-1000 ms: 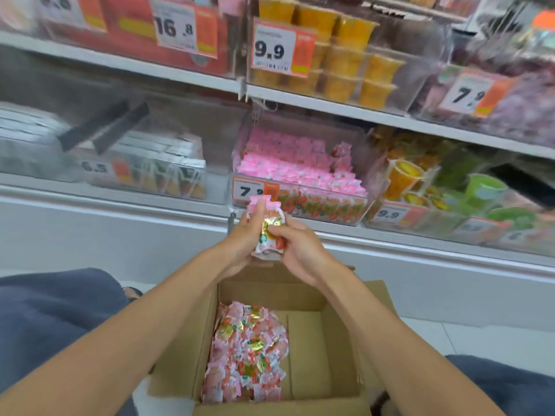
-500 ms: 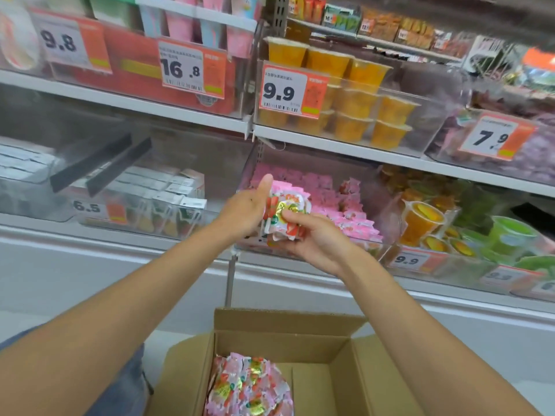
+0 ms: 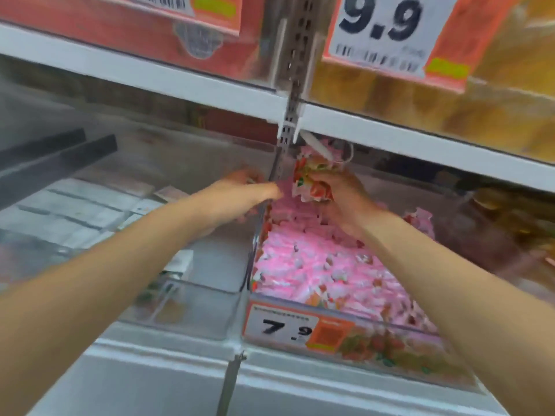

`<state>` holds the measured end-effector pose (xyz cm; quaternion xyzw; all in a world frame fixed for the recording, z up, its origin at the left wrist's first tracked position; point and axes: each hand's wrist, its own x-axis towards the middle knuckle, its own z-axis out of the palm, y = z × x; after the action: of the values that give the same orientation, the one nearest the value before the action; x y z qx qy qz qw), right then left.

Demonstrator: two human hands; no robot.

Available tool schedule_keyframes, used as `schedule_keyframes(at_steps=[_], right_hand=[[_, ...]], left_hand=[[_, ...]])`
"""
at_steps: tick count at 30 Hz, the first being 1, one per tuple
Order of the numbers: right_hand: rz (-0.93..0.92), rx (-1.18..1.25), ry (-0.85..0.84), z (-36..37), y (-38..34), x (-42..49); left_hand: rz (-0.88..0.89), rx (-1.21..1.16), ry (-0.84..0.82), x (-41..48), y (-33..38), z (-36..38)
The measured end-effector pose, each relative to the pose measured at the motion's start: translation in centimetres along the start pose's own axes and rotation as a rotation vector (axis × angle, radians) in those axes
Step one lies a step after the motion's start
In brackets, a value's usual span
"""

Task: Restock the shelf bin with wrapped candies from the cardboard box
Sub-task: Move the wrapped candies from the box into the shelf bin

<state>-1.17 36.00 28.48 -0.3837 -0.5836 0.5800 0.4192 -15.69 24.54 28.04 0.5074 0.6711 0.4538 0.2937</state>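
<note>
Since my right grip (image 3: 345, 199) clutches wrapped candies (image 3: 312, 178) directly above the shelf bin (image 3: 405, 343), I'd release downward; left grip (image 3: 237, 196): cannot tell.

- White metal shelf (image 3: 144, 354): two bins, side by side.
- Clear plastic shelf bin (image 3: 399, 331), right: pink wrapped candies (image 3: 315, 259) heaped inside; orange "7.9" price label (image 3: 295, 328) on its front.
- Second clear plastic bin (image 3: 198, 310), left: flat white cartons (image 3: 75, 202).

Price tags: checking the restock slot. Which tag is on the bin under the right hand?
The 7.9 tag, on the pink-candy bin where the right hand holds wrapped candies; the 9.9 tag hangs one shelf higher.
</note>
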Motion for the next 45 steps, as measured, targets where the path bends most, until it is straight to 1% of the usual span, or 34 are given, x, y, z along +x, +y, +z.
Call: schedule_keyframes(at_steps=[4,5,6,7,9,10,11,16,19,22,26,28,30,33,34,38,42,45], right_hand=[[-0.134,-0.067,-0.015,3.4,0.6,2.8],[-0.179,-0.115,-0.025,3.8,1.1,2.8],[-0.231,-0.204,-0.029,3.7,1.7,2.8],[-0.278,-0.344,-0.038,3.3,2.4,2.8],[-0.338,-0.677,-0.048,2.4,2.9,2.6],[-0.36,-0.769,-0.053,2.0,2.9,2.9],[-0.36,-0.785,-0.076,1.6,2.7,3.0],[-0.268,-0.628,-0.141,-0.2,1.5,3.3],[-0.223,-0.678,-0.187,-1.5,1.3,3.3],[-0.199,-0.697,-0.202,-1.0,1.4,3.3],[-0.15,-0.634,-0.225,0.9,2.0,3.3],[-0.172,-0.612,-0.218,1.6,2.4,3.5],[-0.187,-0.567,-0.245,1.9,2.8,3.7],[-0.107,-0.516,-0.249,1.0,2.7,3.4],[-0.102,-0.502,-0.228,0.5,2.5,3.3],[-0.161,-0.473,-0.119,0.8,2.6,2.8],[-0.211,-0.529,-0.163,1.9,2.8,2.3],[-0.211,-0.593,-0.151,1.6,2.6,1.8]], left_hand=[[0.028,-0.005,-0.013,0.6,-0.3,0.1],[0.031,-0.021,-0.01,0.6,-0.2,0.1],[0.029,-0.04,-0.006,0.5,-0.2,0.2],[0.027,-0.049,-0.002,0.4,-0.2,0.2],[0.027,-0.035,0.005,0.2,-0.2,0.2],[0.03,-0.028,0.006,0.2,-0.2,0.2],[0.028,-0.029,0.001,0.1,-0.1,0.2],[0.015,-0.049,-0.018,0.0,-0.2,0.2],[0.021,-0.041,-0.014,0.0,-0.2,0.0],[0.025,-0.035,-0.019,0.1,-0.3,0.0],[0.026,-0.049,-0.037,0.2,-0.4,0.0],[0.022,-0.049,-0.041,0.3,-0.4,0.0],[0.022,-0.058,-0.036,0.3,-0.5,0.0],[0.029,-0.056,-0.032,0.3,-0.5,0.0],[0.031,-0.06,-0.032,0.4,-0.6,0.0],[0.009,-0.113,-0.043,0.3,-0.7,0.2],[0.014,-0.112,-0.034,0.3,-0.8,0.2],[0.005,-0.113,-0.043,0.4,-0.8,0.2]])
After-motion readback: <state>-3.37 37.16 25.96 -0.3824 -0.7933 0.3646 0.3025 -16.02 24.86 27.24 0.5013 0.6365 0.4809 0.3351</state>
